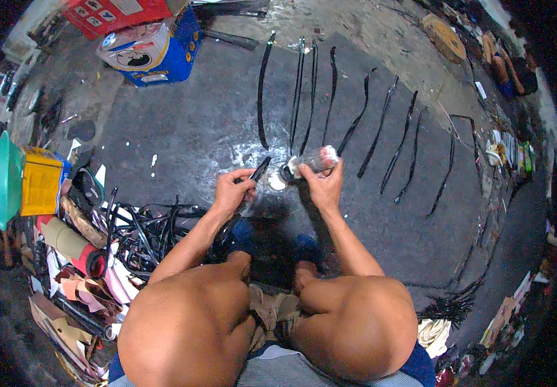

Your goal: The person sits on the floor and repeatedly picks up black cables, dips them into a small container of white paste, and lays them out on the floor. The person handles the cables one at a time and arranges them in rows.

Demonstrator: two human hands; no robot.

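My left hand (pixel 232 192) pinches a thin black strip (pixel 261 169) near one end, and the strip's tip points up and to the right. My right hand (pixel 322 186) is closed around a small clear, cloudy bottle (pixel 317 159) lying on its side, with a dark part toward the left and some red at its right end. Between the hands, a whitish round patch or lid (pixel 277 181) sits on the dark mat (pixel 182 122); which of the two, I cannot tell. Beyond the hands, several black strips (pixel 264 90) lie spaced out in a row, running far to near.
At far left stand a blue box (pixel 185 55) and a red box (pixel 114 14). A yellow tin (pixel 41 180) with a green basin (pixel 9 180) is at left. Tangled black strips (pixel 156 238) and scraps lie near my left knee. A round wooden block (pixel 444 39) is far right.
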